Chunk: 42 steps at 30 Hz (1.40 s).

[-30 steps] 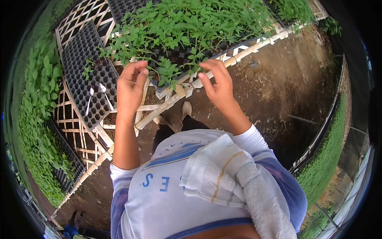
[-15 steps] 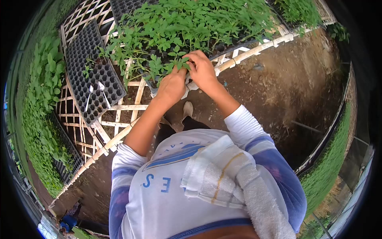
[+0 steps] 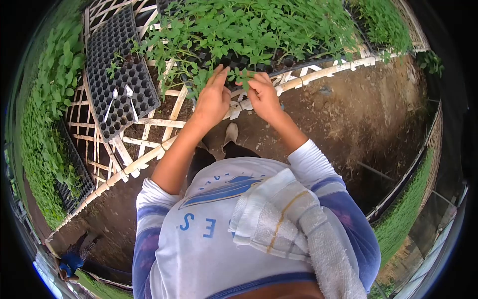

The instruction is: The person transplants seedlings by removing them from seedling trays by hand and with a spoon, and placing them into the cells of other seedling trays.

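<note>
At the near edge of a black tray of leafy green seedlings, both hands are among the leaves. My left hand has its fingers stretched forward, fairly straight, beside the front plants. Just to its right, my right hand has bent fingers pressed together at a small seedling, its leaves showing between the two hands. The stem and the fingertips' exact hold are partly hidden.
A mostly unfilled black cell tray with two white spoons lies on the slatted bench at left. A bamboo rail borders the bench. More seedlings stand far left. Another person is at lower left.
My hands came inward from apart to the front seedlings. Since the middle frame, my left fingers have straightened and separated slightly from my right hand. The view has shifted a little.
</note>
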Tool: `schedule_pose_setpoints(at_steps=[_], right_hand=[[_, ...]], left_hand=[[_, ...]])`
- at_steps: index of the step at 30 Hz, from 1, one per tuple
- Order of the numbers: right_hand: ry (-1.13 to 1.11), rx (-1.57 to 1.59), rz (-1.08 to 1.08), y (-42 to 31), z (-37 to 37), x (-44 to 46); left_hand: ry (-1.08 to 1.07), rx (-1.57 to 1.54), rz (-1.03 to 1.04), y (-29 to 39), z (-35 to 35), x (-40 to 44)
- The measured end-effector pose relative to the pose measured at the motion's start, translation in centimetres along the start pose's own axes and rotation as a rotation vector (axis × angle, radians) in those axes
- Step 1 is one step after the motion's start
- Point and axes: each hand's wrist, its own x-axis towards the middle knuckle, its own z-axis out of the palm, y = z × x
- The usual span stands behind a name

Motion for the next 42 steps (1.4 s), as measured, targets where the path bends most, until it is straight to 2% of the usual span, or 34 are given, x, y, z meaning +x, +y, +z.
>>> schedule_pose_setpoints(at_steps=[2, 4, 6, 10, 11, 12, 13, 14, 16, 17, 18, 19, 20, 21, 22, 24, 25, 28, 30, 33, 35, 36, 39, 41, 42], right_hand=[[-0.022, -0.151, -0.145, -0.4, 0.0, 0.8], [-0.018, -0.115, -0.107, -1.3, 0.2, 1.6], [0.031, -0.399, -0.11, -2.8, -0.1, 2.5], [0.112, -0.624, -0.12, -4.2, -0.4, 3.6], [0.124, -0.629, -0.103, -4.8, -0.4, 3.9], [0.204, -0.634, -0.175, -5.5, -0.3, 4.5], [0.239, -0.618, -0.242, -6.4, -0.2, 5.4], [0.284, -0.621, -0.301, -7.2, 0.0, 6.2], [0.107, -0.566, -0.371, -7.2, 0.9, 8.0], [-0.063, -0.64, -0.245, -7.2, 1.4, 8.9], [-0.236, -0.697, -0.11, -7.3, 2.1, 9.5], [-0.22, -0.725, -0.091, -7.3, 2.7, 10.3], [-0.403, -0.859, 0.06, -7.2, 3.5, 11.1], [-0.589, -0.984, 0.213, -7.2, 4.0, 11.6], [-0.58, -1.007, 0.218, -7.2, 4.3, 11.8], [-0.701, -1.176, 0.275, -7.4, 5.3, 12.1], [-0.784, -1.262, 0.422, -7.5, 5.8, 12.5], [-0.658, -1.419, 0.448, -6.7, 5.7, 11.1], [-0.669, -1.418, 0.549, -8.3, 5.1, 10.6], [-0.501, -1.35, 0.52, -7.4, 4.5, 9.3], [-0.449, -1.311, 0.477, -6.9, 4.3, 9.1], [-0.407, -1.279, 0.418, -6.6, 4.2, 9.1], [-0.454, -1.181, 0.29, -4.5, 3.5, 10.2], [-0.49, -1.094, 0.21, -5.1, 3.3, 11.0], [-0.479, -1.077, 0.219, -4.3, 3.2, 10.9]], left_hand=[[0.002, 0.021, 0.01, -0.1, -0.4, -0.2], [0.009, 0.049, 0.022, -0.1, -0.8, -0.3], [-0.007, 0.023, 0.035, 0.4, -1.2, -0.6], [0.028, -0.186, 0.053, 3.0, -5.0, -3.1], [0.108, -0.149, 0.095, 3.0, -6.6, -3.9], [0.152, -0.125, -0.008, 2.8, -8.7, -4.7], [0.285, -0.091, -0.094, 2.4, -10.7, -5.4], [0.378, -0.034, -0.157, -1.0, -12.2, -6.0], [0.399, 0.305, -0.297, -7.1, -16.2, -7.3], [0.356, 0.507, -0.302, -11.8, -17.8, -8.4], [0.223, 0.666, -0.484, -13.4, -19.1, -8.9], [0.142, 0.8, -0.616, -15.8, -19.8, -9.0], [0.133, 0.854, -0.713, -15.9, -20.1, -8.9], [0.115, 0.863, -0.719, -16.2, -20.2, -8.8], [0.097, 0.872, -0.731, -16.7, -20.2, -9.0], [0.125, 0.821, -0.664, -17.8, -20.1, -9.6], [0.151, 0.79, -0.605, -18.3, -20.2, -9.7], [0.212, 0.735, -0.581, -19.6, -20.4, -10.1], [0.202, 0.698, -0.546, -19.4, -20.6, -9.9], [0.154, 0.745, -0.472, -20.1, -21.4, -9.4], [0.231, 0.673, -0.505, -20.3, -22.6, -9.3], [0.367, 0.602, -0.451, -19.5, -23.3, -8.9], [0.54, 0.364, -0.331, -14.1, -25.9, -6.7], [0.554, 0.145, -0.259, -9.7, -26.6, -4.4], [0.545, -0.101, -0.182, -8.0, -26.1, -3.0]])
